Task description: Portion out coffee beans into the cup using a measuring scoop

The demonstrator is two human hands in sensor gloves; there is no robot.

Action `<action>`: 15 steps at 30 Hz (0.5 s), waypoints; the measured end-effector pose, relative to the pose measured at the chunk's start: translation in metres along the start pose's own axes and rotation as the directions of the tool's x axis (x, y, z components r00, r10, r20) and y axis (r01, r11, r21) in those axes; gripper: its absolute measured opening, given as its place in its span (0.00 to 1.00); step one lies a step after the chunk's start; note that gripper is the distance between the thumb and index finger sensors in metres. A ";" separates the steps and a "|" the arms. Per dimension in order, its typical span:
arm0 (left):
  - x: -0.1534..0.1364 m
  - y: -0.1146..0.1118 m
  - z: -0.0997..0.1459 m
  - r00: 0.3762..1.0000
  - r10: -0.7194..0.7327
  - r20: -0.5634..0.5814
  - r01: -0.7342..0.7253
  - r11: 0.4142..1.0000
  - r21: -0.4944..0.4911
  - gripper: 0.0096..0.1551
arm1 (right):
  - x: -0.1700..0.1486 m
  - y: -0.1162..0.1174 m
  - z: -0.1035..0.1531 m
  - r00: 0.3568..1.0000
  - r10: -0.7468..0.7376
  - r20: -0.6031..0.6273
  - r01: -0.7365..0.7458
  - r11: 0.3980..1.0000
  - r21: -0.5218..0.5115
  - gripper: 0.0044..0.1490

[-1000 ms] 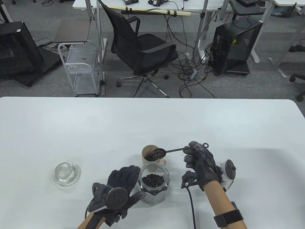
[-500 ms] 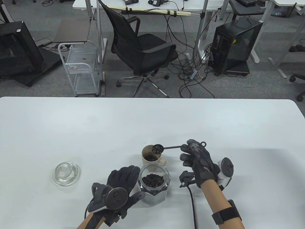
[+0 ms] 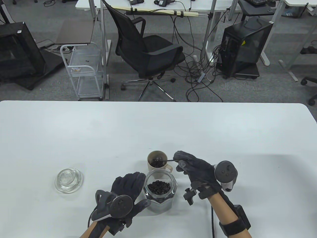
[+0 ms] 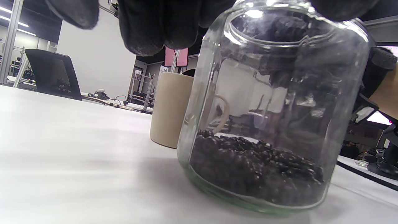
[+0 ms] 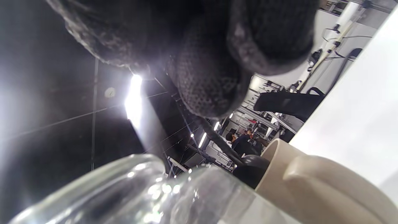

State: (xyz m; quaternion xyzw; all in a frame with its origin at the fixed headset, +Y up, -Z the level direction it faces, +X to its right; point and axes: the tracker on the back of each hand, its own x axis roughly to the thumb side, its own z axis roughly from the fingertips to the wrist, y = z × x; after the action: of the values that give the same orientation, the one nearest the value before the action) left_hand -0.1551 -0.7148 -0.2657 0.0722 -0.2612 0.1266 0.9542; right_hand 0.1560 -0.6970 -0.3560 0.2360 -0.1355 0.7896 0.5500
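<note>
A beige cup with coffee beans in it stands just beyond an open glass jar that is partly full of beans. My right hand pinches the thin handle of a black measuring scoop, turned over with its bowl tipped down inside the cup. My left hand wraps the jar's left side and holds it on the table. In the right wrist view the cup and the jar's rim sit below my fingers. The left wrist view shows the cup behind the jar.
The jar's glass lid lies on the white table to the left of my left hand. Beyond the table's far edge stand a black office chair, a small wire cart and computer cases.
My right hand has rolled over and moved left toward the cup. The scoop, level and full of beans above the rim before, now sits tipped inside the cup. My left hand and the jar stayed put.
</note>
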 end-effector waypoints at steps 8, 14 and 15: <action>0.000 0.000 0.000 1.000 -0.001 0.000 0.001 1.000 0.001 0.55 | 0.000 0.000 0.004 0.998 -0.054 -0.025 0.054 0.998 -0.024 0.28; 0.001 0.000 0.000 1.000 -0.010 0.003 0.010 1.000 0.007 0.55 | -0.003 -0.012 0.008 0.982 -0.184 -0.054 0.171 0.968 -0.185 0.28; 0.001 0.000 0.000 1.000 -0.009 0.005 0.009 1.000 0.009 0.55 | -0.003 -0.016 0.009 0.975 -0.213 -0.059 0.194 0.953 -0.231 0.28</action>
State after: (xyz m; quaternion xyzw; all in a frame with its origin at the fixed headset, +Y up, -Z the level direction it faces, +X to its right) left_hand -0.1547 -0.7149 -0.2652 0.0779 -0.2627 0.1233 0.9538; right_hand 0.1737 -0.6976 -0.3503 0.1522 -0.1757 0.7174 0.6568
